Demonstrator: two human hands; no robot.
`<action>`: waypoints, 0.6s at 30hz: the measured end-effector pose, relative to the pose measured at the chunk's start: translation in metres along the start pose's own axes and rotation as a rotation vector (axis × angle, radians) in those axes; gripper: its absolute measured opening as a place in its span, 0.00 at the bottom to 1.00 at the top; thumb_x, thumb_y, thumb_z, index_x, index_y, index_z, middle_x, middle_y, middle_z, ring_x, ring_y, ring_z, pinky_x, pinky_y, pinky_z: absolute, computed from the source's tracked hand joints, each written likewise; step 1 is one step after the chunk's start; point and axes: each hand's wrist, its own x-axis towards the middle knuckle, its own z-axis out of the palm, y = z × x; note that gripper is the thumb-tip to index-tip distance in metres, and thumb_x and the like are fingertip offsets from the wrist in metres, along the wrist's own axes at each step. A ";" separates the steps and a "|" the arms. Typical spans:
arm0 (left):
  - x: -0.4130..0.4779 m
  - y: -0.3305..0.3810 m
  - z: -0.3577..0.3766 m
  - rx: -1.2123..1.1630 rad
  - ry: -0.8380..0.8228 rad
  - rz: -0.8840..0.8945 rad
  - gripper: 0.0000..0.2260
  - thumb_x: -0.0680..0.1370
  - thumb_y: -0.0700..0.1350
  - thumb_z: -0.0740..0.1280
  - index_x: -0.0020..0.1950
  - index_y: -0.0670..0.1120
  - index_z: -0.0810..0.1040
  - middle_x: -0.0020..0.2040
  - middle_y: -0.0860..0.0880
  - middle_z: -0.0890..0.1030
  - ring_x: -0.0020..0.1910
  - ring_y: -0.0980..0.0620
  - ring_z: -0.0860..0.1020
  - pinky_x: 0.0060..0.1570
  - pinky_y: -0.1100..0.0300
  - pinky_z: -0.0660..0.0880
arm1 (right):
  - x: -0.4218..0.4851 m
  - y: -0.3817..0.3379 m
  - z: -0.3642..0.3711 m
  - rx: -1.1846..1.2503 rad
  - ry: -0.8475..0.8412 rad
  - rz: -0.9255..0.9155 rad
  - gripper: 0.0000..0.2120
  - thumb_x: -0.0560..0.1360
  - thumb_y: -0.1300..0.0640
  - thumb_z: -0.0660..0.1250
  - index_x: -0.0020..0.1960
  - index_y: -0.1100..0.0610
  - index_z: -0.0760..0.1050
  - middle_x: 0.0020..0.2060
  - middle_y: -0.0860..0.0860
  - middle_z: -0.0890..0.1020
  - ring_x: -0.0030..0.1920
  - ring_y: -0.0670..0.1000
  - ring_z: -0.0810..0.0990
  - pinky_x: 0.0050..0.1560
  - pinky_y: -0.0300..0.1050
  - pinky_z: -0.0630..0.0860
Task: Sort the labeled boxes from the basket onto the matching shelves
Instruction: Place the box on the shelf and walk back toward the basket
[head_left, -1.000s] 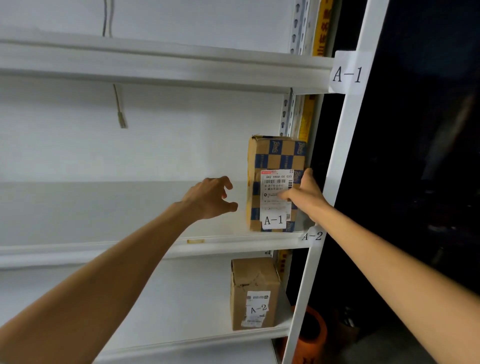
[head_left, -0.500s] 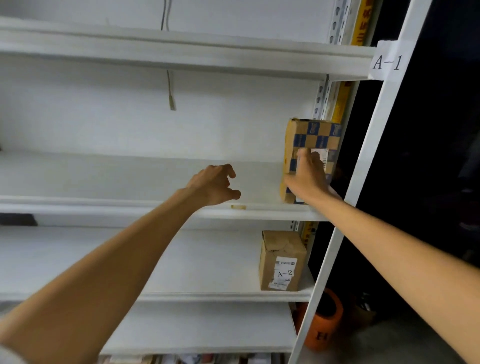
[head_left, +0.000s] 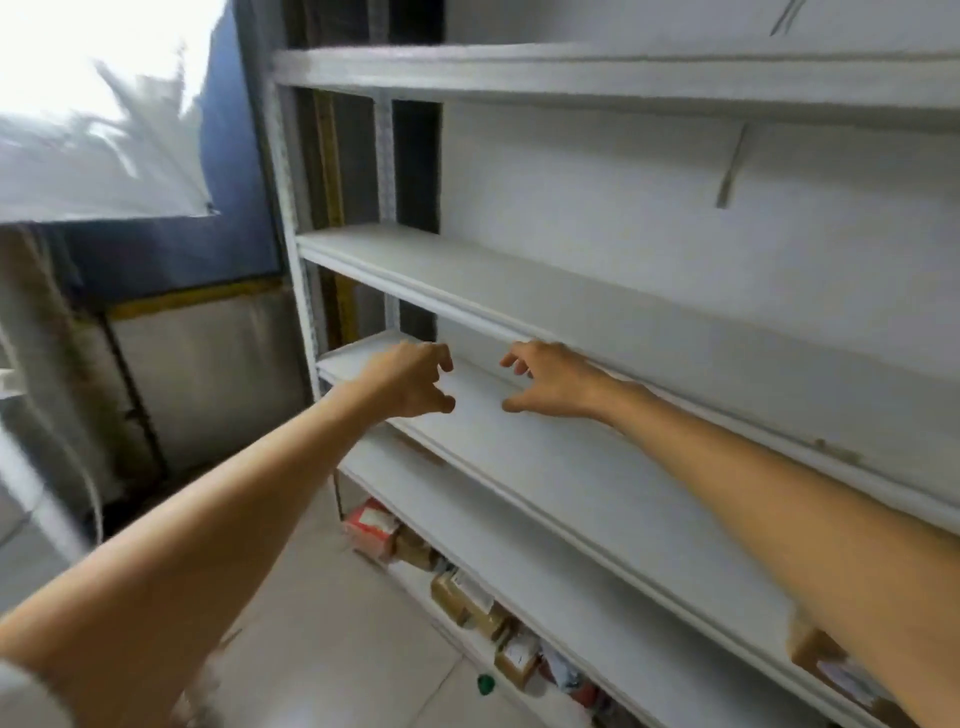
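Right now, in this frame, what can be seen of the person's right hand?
The right hand is bare and holds nothing. Its fingers are spread and loosely curled, with the thumb pointing left toward the left hand and a gap between the two. It is raised in front of a white shelf; whether it touches the shelf cannot be told. Its bare forearm runs off to the lower right.

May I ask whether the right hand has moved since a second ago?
Yes: right hand came off the box, leftward along the shelf.
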 end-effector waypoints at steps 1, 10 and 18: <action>-0.013 -0.022 -0.007 0.014 0.019 -0.058 0.22 0.72 0.51 0.73 0.64 0.50 0.73 0.57 0.50 0.80 0.53 0.49 0.78 0.50 0.56 0.75 | 0.018 -0.022 0.010 -0.010 -0.031 -0.074 0.30 0.71 0.48 0.72 0.70 0.54 0.68 0.64 0.53 0.75 0.61 0.52 0.75 0.59 0.45 0.73; -0.160 -0.172 -0.044 0.051 0.065 -0.683 0.19 0.70 0.53 0.72 0.59 0.51 0.75 0.54 0.50 0.79 0.52 0.48 0.78 0.53 0.53 0.76 | 0.093 -0.212 0.105 -0.038 -0.278 -0.714 0.29 0.71 0.49 0.72 0.69 0.56 0.68 0.61 0.54 0.75 0.59 0.55 0.75 0.55 0.47 0.75; -0.326 -0.185 -0.043 0.038 0.209 -1.136 0.20 0.70 0.50 0.73 0.59 0.45 0.76 0.52 0.48 0.80 0.53 0.47 0.78 0.53 0.55 0.75 | 0.047 -0.357 0.159 -0.049 -0.426 -1.233 0.28 0.71 0.51 0.71 0.67 0.60 0.69 0.61 0.56 0.76 0.60 0.56 0.74 0.58 0.48 0.71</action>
